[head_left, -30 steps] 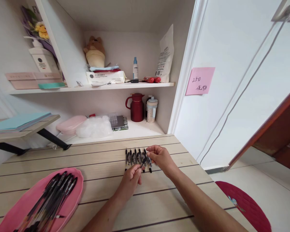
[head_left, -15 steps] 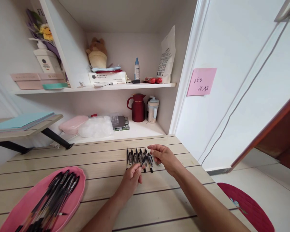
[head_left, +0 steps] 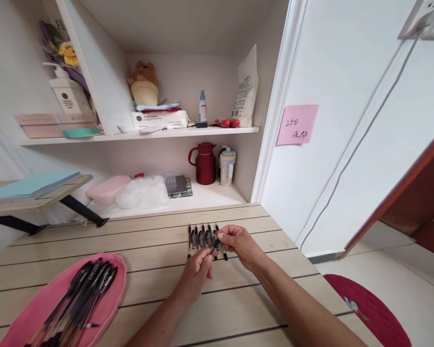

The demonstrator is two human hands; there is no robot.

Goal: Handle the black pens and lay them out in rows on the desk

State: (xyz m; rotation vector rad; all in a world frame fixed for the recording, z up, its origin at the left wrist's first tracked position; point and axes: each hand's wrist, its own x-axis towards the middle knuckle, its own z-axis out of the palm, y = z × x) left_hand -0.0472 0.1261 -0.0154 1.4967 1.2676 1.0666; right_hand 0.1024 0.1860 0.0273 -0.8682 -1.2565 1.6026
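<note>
Several black pens [head_left: 201, 237] lie side by side in a neat row on the wooden table [head_left: 155, 279]. My left hand [head_left: 196, 271] is closed on the lower end of one black pen [head_left: 214, 246] just right of the row. My right hand [head_left: 238, 242] pinches the upper end of that same pen. Both hands meet at the right end of the row. At the lower left a pink tray [head_left: 29, 313] holds several more black pens [head_left: 81, 296].
Behind the table, a lower shelf holds a red jug [head_left: 204, 163], a beige cup [head_left: 227, 166], a pink case [head_left: 106, 189] and a white plastic bag [head_left: 142, 192]. A pink sticky note [head_left: 297, 124] hangs on the wall. A red mat [head_left: 365, 308] lies on the floor right.
My right hand has drawn back down to the pen tip and closed on it. The left hand holds about the same place. The view has shifted slightly.
</note>
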